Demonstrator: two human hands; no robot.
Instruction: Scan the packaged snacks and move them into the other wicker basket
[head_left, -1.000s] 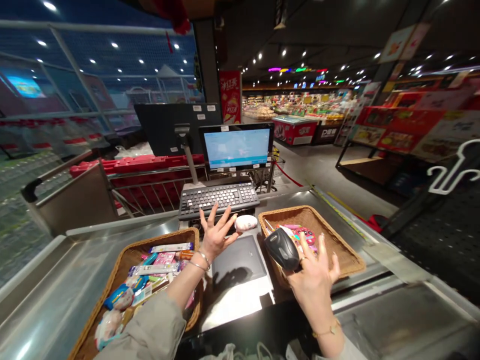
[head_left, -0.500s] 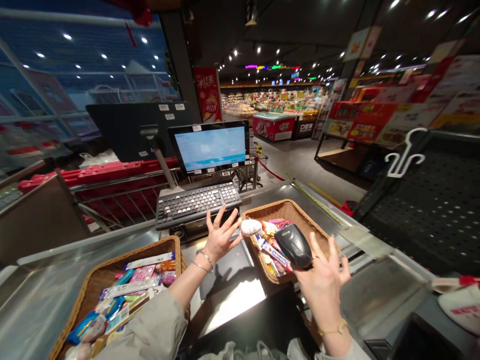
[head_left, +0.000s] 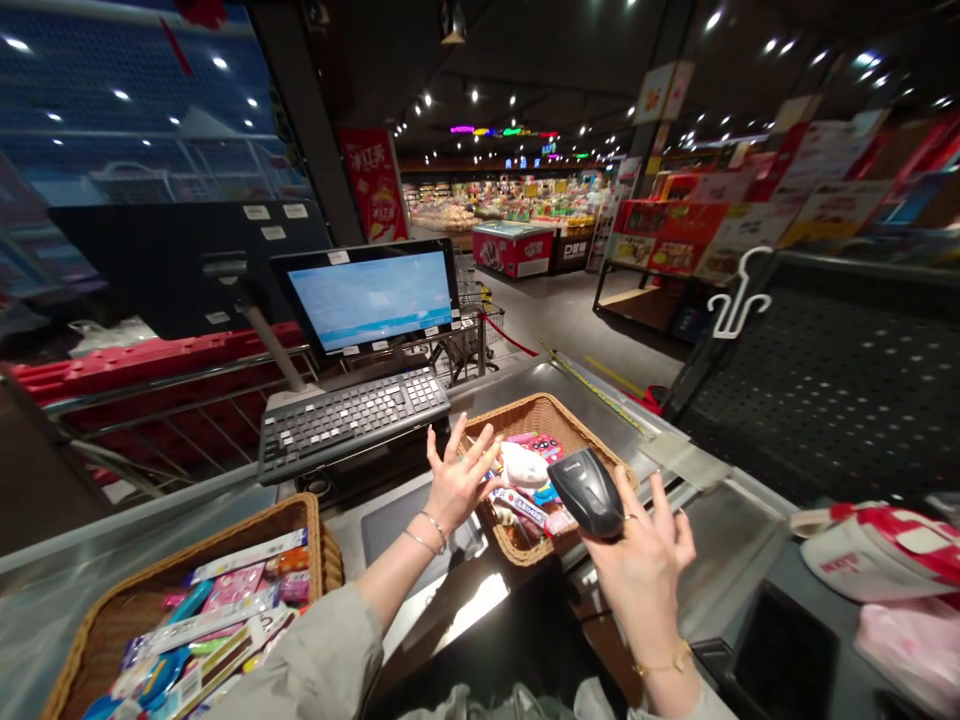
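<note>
My left hand (head_left: 457,485) is over the near left edge of the right wicker basket (head_left: 577,425), its fingers spread and holding nothing. Just past its fingertips is a white packaged item (head_left: 523,465), above or on the candies in that basket; I cannot tell whether it has landed. Colourful wrapped sweets (head_left: 521,508) lie beneath it. My right hand (head_left: 641,550) grips a black handheld barcode scanner (head_left: 589,490), which covers part of the basket. To the left, another wicker basket (head_left: 326,550) holds several packaged sweets and sticks (head_left: 225,610).
A keyboard (head_left: 352,420) and a lit monitor (head_left: 371,295) stand beyond my left hand. The metal counter (head_left: 720,560) runs to the right, beside a black perforated panel (head_left: 817,390) with a white hook (head_left: 739,300). A red-and-white bag (head_left: 877,560) lies at far right.
The white packaged item has left my left fingertips and moved right, over the right basket. My view has turned right. The scanner stays in my right hand.
</note>
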